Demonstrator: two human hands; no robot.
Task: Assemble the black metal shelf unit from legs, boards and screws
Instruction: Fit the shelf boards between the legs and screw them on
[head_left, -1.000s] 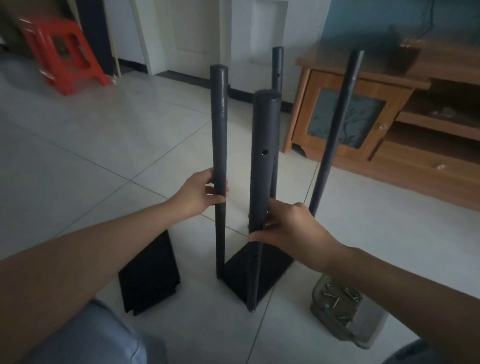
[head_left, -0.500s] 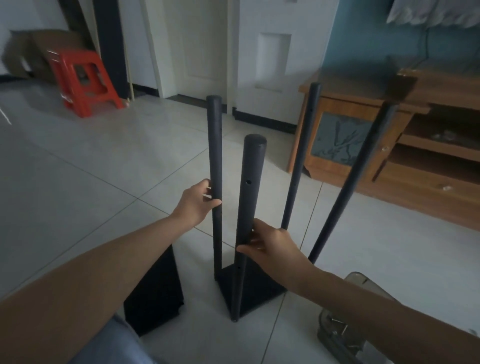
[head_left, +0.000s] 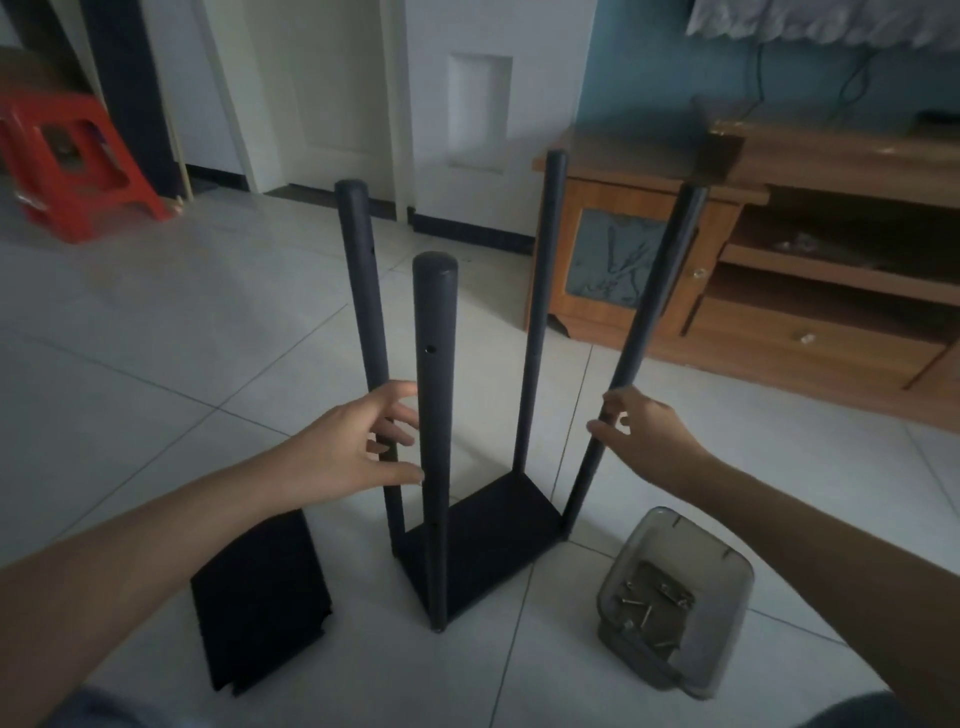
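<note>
Four black legs (head_left: 435, 395) upright on bottom board (head_left: 483, 540). Left hand (head_left: 347, 451) spread loose between near-left legs, gripping nothing. Right hand (head_left: 644, 434) pinching near-right leg (head_left: 644, 332). Spare boards (head_left: 260, 597) left of bottom board, screw container (head_left: 670, 603) right.

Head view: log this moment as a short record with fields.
frame: four legs stand upright on a black board on the floor
left hand: open, fingers spread between the two near-left legs
right hand: fingertips on the right leg
spare boards: lying left of the frame
screws: in a clear tub, to the right
</note>
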